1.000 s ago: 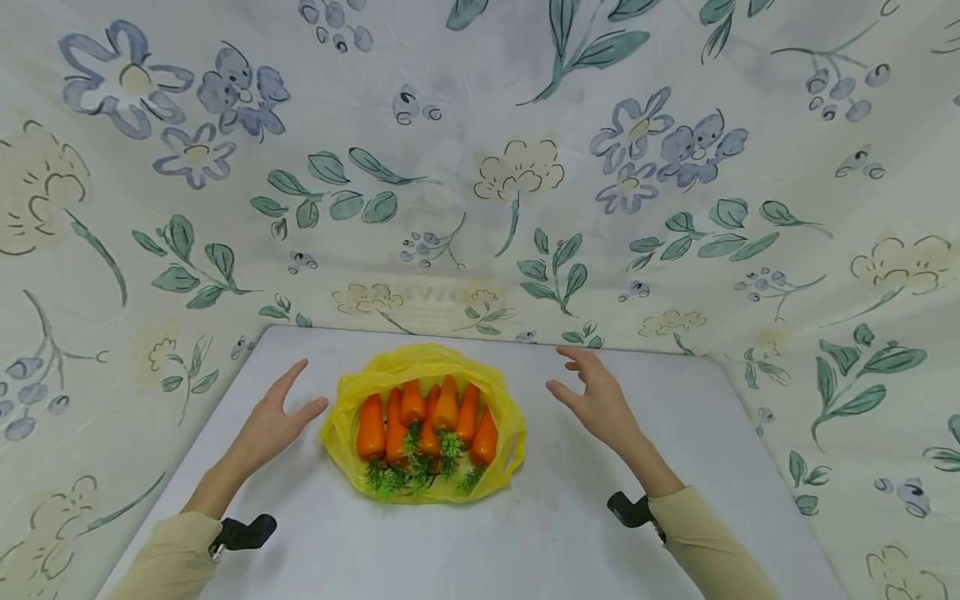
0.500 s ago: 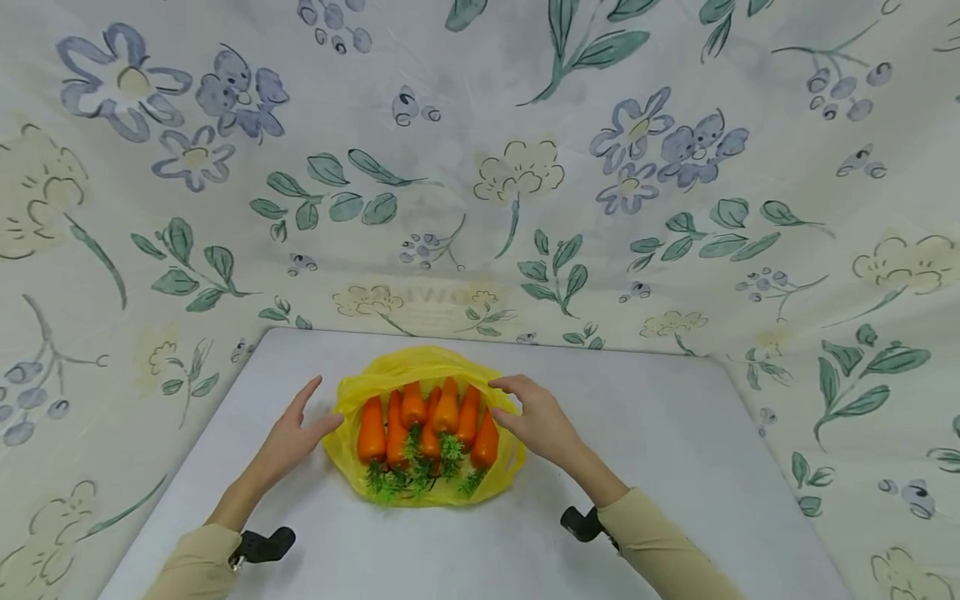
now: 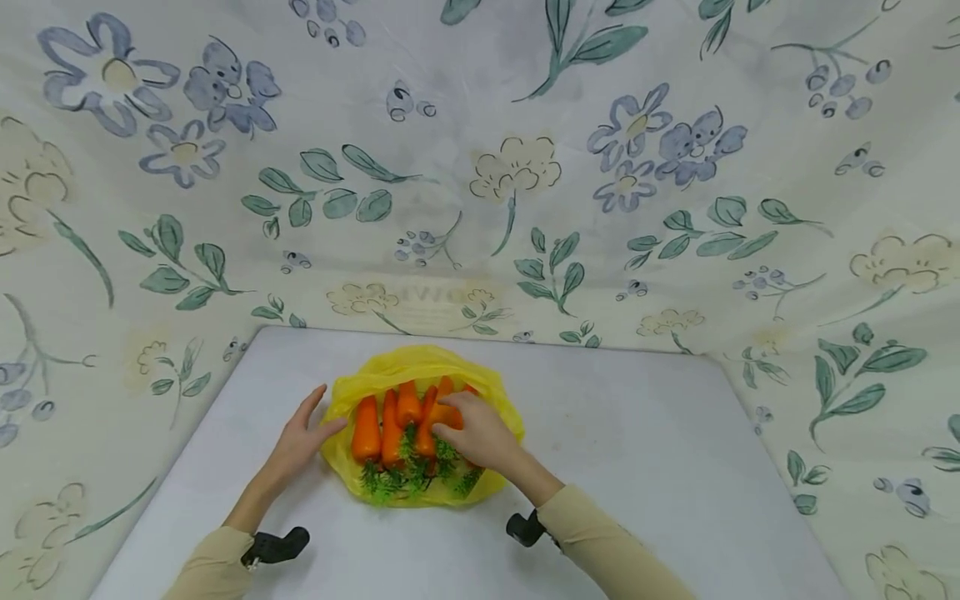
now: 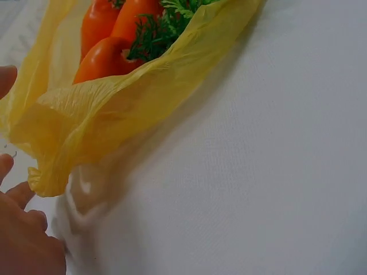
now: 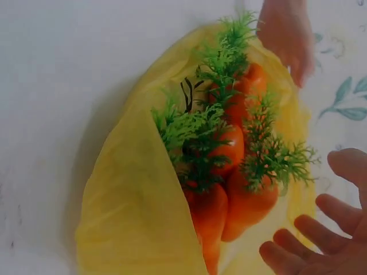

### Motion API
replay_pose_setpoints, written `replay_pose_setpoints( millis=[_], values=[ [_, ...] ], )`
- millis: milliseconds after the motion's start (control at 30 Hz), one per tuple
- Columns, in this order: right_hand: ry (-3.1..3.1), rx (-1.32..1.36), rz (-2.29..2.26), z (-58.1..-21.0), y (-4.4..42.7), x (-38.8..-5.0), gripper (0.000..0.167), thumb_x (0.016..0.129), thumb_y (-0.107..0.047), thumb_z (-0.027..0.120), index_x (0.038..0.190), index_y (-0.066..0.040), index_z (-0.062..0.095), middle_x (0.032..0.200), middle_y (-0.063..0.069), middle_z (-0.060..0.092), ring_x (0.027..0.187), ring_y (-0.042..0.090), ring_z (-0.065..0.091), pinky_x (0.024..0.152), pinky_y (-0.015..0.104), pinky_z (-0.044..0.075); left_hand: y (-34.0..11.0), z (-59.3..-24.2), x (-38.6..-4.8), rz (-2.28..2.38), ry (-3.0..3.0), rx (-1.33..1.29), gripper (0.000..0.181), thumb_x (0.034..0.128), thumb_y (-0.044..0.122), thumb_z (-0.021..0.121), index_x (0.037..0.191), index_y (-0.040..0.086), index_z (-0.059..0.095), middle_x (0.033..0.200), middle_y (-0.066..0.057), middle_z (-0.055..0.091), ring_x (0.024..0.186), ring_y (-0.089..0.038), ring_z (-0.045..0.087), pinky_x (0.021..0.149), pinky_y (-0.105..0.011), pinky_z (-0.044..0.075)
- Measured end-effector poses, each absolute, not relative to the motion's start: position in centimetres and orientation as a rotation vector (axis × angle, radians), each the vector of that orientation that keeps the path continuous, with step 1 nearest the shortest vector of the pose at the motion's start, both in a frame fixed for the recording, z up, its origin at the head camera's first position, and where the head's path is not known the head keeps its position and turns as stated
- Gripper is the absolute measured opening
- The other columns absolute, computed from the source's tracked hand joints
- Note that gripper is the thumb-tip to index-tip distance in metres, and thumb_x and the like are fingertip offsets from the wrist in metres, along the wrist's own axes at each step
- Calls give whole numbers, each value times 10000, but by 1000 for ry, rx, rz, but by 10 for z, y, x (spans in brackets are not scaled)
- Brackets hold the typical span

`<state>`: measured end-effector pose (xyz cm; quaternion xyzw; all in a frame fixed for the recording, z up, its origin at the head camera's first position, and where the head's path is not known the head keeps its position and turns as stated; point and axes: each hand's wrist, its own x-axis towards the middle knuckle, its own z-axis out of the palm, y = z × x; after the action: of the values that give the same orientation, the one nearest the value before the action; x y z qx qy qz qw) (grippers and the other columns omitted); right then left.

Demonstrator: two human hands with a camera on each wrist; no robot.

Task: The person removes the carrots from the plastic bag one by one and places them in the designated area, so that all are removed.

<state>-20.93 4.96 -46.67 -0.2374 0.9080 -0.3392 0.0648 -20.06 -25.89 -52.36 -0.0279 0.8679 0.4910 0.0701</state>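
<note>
**Right grip [image 3: 483, 429] spread wide above carrots [image 3: 367, 435] in a yellow bag [image 3: 420, 362]**

The right grip, a person's bare hand, reaches over the right side of the bag, its thumb and fingers well parted; in the right wrist view the fingers are spread beside the carrots, and whether a fingertip touches one cannot be told. The left grip [image 3: 298, 440] is likewise wide, with relaxed fingers at the bag's left edge; contact with the plastic is unclear. The orange carrots lie side by side inside the bag, their green leafy tops [image 3: 385, 485] toward the person. The bag, its mouth gaping, rests on the white tabletop [image 3: 637, 433], near the far edge. Beige sleeves [image 3: 600, 542] cover both forearms, and a black device [image 3: 279, 547] is worn at each wrist. Behind the tabletop hangs a pale cloth [image 3: 450, 50] printed with blue flowers and green leaves.
</note>
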Motion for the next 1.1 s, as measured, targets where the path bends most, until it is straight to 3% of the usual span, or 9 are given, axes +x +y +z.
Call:
replay_pose_setpoints(
  millis=[167,400,533,733,867,1000,1100],
  values=[
    [2818,-638,-1011,-474,36,-216,474,954,-276,644,1379,-77,570,1416,101,537,1290,281,526,1052,427,461,-259,-530,-200,1505,2574,-95,909,952,427,597,1599,116,40,1638,-239,54,1487,-476,26,1132,-711,100],
    [2762,-479,-1077,-487,26,-222,544,941,-273,638,1437,-93,509,1515,189,408,1343,358,463,1008,514,480,-258,-538,-201,1575,2519,-43,911,949,399,617,1601,129,42,1645,-216,62,1495,-454,34,1131,-712,91],
    [2780,-438,-1031,-492,19,-225,585,924,-279,662,1460,-125,487,1540,220,363,1358,379,445,973,502,507,-255,-540,-199,1619,2497,-26,893,946,361,631,1603,140,68,1639,-218,103,1487,-461,79,1131,-712,106],
    [2858,-402,-783,-491,14,-227,589,891,-273,702,1439,-158,520,1509,230,410,1303,386,504,863,464,555,-251,-537,-197,1620,2510,-22,907,928,339,659,1602,136,87,1630,-232,130,1480,-467,105,1144,-689,119],
    [2917,-416,-648,-489,13,-226,557,882,-253,717,1407,-161,553,1455,205,488,1250,371,551,882,482,551,-249,-538,-198,1614,2520,-20,905,928,340,659,1599,119,93,1624,-246,133,1479,-470,105,1147,-684,115],
    [2980,-468,-581,-490,13,-224,498,881,-217,710,1363,-166,593,1396,185,555,1111,336,630,692,390,569,-249,-539,-197,1556,2536,-56,924,919,360,658,1594,90,87,1607,-282,128,1463,-491,117,1138,-697,120],
    [2997,-492,-614,-490,14,-223,459,883,-182,697,1334,-160,616,1369,182,581,909,296,667,516,295,477,-249,-538,-196,1511,2546,-73,948,911,378,663,1591,71,76,1600,-295,126,1455,-499,121,1133,-704,122]
  ],
)
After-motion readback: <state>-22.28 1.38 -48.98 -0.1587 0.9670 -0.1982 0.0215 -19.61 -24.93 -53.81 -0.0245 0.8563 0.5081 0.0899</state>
